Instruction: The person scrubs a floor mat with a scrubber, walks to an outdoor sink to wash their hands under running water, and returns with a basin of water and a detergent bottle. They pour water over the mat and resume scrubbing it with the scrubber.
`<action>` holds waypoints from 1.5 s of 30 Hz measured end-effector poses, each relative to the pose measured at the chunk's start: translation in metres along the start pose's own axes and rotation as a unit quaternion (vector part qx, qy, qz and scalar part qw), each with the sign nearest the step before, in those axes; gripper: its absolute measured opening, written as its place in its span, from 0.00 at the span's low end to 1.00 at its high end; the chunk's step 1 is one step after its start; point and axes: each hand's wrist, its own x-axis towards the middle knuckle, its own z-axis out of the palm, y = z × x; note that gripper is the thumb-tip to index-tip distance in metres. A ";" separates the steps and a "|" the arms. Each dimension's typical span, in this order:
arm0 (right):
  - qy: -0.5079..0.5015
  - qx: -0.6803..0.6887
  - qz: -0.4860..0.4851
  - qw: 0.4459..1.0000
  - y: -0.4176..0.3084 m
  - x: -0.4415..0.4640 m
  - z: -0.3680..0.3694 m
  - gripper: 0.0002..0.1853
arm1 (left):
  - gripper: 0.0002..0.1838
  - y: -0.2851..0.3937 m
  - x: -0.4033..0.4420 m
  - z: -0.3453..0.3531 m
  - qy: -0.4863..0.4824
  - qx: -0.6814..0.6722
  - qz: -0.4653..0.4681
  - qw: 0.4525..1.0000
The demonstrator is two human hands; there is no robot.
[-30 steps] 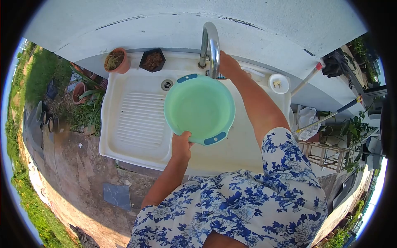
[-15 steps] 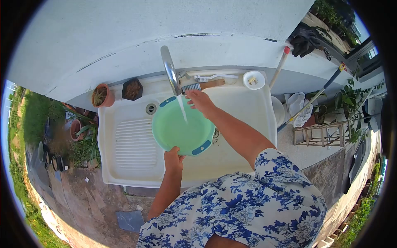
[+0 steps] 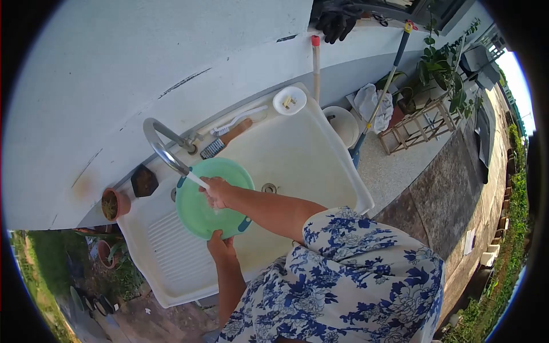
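A light green basin (image 3: pixel 194 220) with blue grips stands in the white sink, holding some water. My left hand (image 3: pixel 221 246) pinches its near rim, thumb on top. Over the basin, my right hand (image 3: pixel 214 192) is in the falling water, fingers loosely spread and partly hidden by the stream. Nothing shows in that hand. Water runs from the curved chrome faucet (image 3: pixel 155 137). Behind the basin, a wooden-handled scrub brush (image 3: pixel 235 131) and a slim white brush (image 3: pixel 243 119) lie on the sink's back ledge.
The sink (image 3: pixel 303 166) has a ribbed washboard (image 3: pixel 177 248) on its left side. A white dish (image 3: pixel 282 103) with small pieces sits at the back corner. Two plant pots (image 3: pixel 117 204) stand at the left end. Poles (image 3: pixel 316 68) lean beyond the right side, near a wooden rack (image 3: pixel 420 128).
My right hand has moved from beside the faucet spout down into the stream over the basin. My left hand keeps its hold on the rim. The view has turned to the right.
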 end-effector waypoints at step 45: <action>0.202 -0.555 -0.410 0.695 0.016 0.031 -0.046 0.15 | 0.21 0.007 0.073 0.101 -0.231 -0.096 -0.031 0.968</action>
